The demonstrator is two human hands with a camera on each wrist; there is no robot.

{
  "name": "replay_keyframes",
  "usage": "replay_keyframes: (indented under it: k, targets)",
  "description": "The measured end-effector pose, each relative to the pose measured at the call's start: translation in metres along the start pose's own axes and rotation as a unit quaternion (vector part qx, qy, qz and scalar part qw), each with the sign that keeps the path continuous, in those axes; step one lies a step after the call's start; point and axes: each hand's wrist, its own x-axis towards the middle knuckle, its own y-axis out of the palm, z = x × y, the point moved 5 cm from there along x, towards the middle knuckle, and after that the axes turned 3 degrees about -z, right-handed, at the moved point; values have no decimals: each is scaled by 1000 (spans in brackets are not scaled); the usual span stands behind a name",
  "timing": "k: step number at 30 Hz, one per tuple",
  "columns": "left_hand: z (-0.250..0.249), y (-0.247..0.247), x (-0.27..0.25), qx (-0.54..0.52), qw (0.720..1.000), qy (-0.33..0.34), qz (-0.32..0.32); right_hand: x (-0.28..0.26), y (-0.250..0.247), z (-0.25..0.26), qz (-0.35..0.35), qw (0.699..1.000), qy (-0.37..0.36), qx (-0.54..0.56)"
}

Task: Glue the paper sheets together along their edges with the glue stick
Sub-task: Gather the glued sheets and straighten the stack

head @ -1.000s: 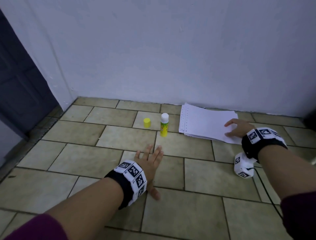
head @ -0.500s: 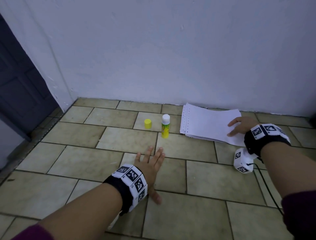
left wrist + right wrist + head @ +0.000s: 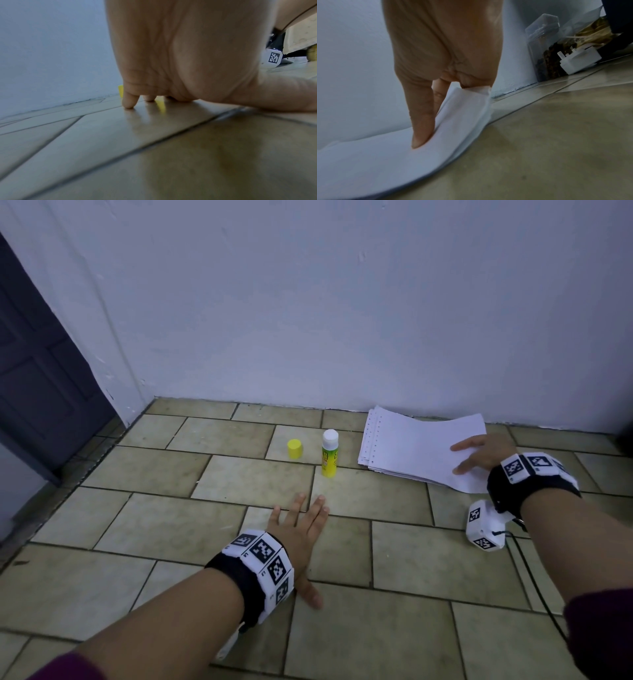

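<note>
Change since the earlier frame: right hand has slid a little along the paper stack's near-right corner; left hand, glue stick and cap unmoved.

Paper stack: on the floor against the wall, punched edge to the left, long axis running left to right. The right wrist view shows the corner sheets lifted and curled over the fingers.

Right grip: fingers nearly straight, pressing on the top sheets while the thumb hooks under the raised corner; a light pinch.

Left grip: flat on the tile, fingers spread, holding nothing.

Glue stick: upright, uncapped, just left of the stack, straight ahead of the left hand's fingertips.

Cap: standing apart, just left of the stick.

Judgement: the left hand is nearer the stick; a short forward reach would take it while the right separates a sheet.
</note>
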Motion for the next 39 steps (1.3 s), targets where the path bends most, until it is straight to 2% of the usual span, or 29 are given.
replay_keyframes:
  k: [5,10,17,20,22,26,30,36,39]
  targets:
    - [0,2,1,-3,1000,-2,-5,-7,4,-2,15,999,10,33]
    - [2,3,3,-7,1000,-5,-7,-19,4,-1,-15,996,-27,81]
    - [2,1,2,-15,1000,6,-17,-59,1,-27,19,991,-4,133]
    - [2,-5,-2,-61,997,30,-27,-77,6,-46,34,990,27,132]
    - [1,-11,-6,-100,993,46,-35,-94,13,-57,45,984,43,169]
    - [-1,-13,-11,-138,987,63,-47,-137,27,-61,55,975,26,214]
    - [7,-9,-15,-268,953,97,-99,-168,48,-61,96,968,1,232]
    - [11,6,-18,-319,934,145,-69,-192,64,-45,120,946,-44,298]
    - [16,-2,-26,-410,897,146,-78,-197,66,-29,128,934,-79,323]
